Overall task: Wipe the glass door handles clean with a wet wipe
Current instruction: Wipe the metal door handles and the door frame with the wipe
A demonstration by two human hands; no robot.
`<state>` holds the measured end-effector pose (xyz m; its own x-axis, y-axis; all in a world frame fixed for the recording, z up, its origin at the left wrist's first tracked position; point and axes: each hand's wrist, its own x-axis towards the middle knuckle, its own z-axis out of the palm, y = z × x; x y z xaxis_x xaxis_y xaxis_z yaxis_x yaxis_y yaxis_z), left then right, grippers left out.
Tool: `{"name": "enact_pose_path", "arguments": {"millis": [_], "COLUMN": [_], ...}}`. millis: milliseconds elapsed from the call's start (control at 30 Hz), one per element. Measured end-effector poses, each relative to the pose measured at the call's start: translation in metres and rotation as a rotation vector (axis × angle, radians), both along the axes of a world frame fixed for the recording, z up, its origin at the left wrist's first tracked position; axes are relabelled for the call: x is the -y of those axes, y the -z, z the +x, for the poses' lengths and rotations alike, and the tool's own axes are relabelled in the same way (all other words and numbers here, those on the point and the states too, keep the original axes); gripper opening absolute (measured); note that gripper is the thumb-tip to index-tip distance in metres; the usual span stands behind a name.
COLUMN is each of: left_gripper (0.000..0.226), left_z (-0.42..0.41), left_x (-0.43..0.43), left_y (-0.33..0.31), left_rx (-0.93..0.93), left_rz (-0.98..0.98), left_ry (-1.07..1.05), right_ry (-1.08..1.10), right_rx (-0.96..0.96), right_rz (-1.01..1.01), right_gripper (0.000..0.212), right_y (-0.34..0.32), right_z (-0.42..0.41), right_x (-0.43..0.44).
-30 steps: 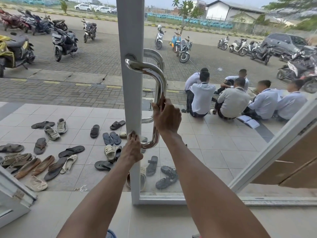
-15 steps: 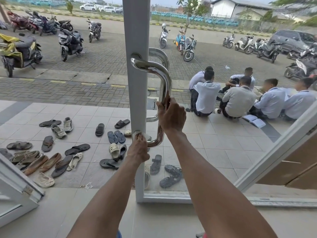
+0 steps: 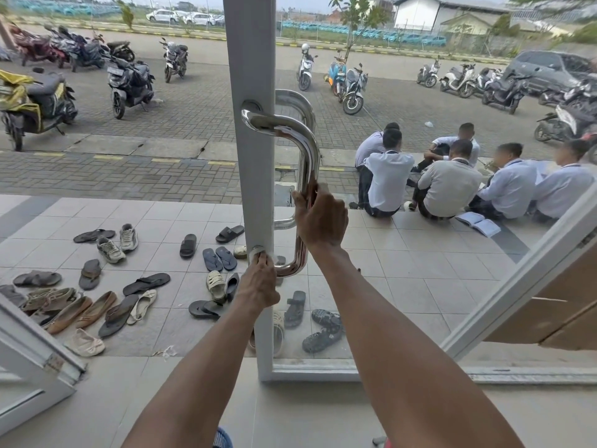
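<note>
A chrome D-shaped handle (image 3: 306,147) is fixed to the white frame (image 3: 255,59) of a glass door, and a matching outer handle (image 3: 298,100) shows through the glass. My right hand (image 3: 319,221) grips the vertical bar of the inner handle just below its middle. My left hand (image 3: 258,286) is at the handle's lower mount, where its fingertips pinch a small whitish wet wipe (image 3: 257,251) against the base. Most of the wipe is hidden under the fingers.
Outside on the tiled porch lie several sandals and shoes (image 3: 97,286). Several people (image 3: 452,185) sit on the step to the right. Motorbikes (image 3: 129,82) stand in the paved lot. Another white frame (image 3: 32,357) is at lower left, and a slanted frame (image 3: 517,279) at right.
Both hands stay on the handle. My left hand has shifted a little at the lower mount, and the view has drifted slightly to the left.
</note>
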<state>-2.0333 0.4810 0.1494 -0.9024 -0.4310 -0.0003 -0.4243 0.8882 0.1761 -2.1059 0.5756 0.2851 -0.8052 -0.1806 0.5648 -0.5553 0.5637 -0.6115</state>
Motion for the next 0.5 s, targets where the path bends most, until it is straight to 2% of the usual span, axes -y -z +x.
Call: {"name": "enact_pose_path", "arguments": {"millis": [133,233,400,500], "left_gripper": [0.088,0.094,0.094,0.073], "left_z": [-0.011,-0.012,-0.010,-0.009], "left_x": [-0.002,-0.008,-0.015,-0.013], "left_y": [0.000,0.005,0.009,0.012], "left_rx": [0.056,0.043,-0.185,-0.370], "left_rz": [-0.093,-0.075,0.198,0.334], "left_ry": [-0.009,-0.056,-0.148,-0.218], "right_ry": [-0.005,0.000,0.008,0.006], "right_rx": [0.012,0.018,-0.005,-0.010], "right_rz": [0.006,0.014,0.009,0.011], "right_gripper": [0.034,0.036,0.037,0.036], "right_y": [0.000,0.000,0.002,0.002], "right_z": [-0.002,-0.002,-0.003,-0.002], "right_x": [0.000,-0.001,-0.001,-0.001]}}
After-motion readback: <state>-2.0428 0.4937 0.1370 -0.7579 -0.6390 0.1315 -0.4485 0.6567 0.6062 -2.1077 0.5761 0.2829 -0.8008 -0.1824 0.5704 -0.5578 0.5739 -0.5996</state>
